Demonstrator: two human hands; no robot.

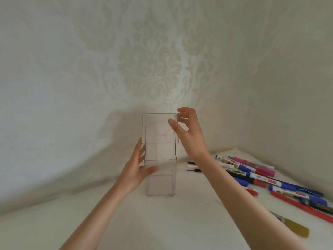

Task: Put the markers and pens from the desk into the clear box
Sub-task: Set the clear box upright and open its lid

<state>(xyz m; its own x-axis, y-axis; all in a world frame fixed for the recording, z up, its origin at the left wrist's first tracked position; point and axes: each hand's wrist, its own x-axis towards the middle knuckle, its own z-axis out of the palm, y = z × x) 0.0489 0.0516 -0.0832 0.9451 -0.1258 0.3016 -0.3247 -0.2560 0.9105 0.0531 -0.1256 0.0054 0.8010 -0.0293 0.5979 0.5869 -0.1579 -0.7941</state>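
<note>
A tall clear box [160, 156] stands upright on the pale desk in the middle of the view, and nothing shows inside it. My left hand [138, 168] wraps its lower left side, thumb across the front. My right hand [187, 134] pinches the top right rim of the box between thumb and fingers. A loose pile of markers and pens [261, 175] in blue, red, pink, black and white lies on the desk to the right, partly behind my right forearm.
A yellow-ended pen [295, 229] lies blurred near the right front. The desk [162, 222] meets a patterned cream wall [153, 69] just behind the box, and a side wall closes in on the right.
</note>
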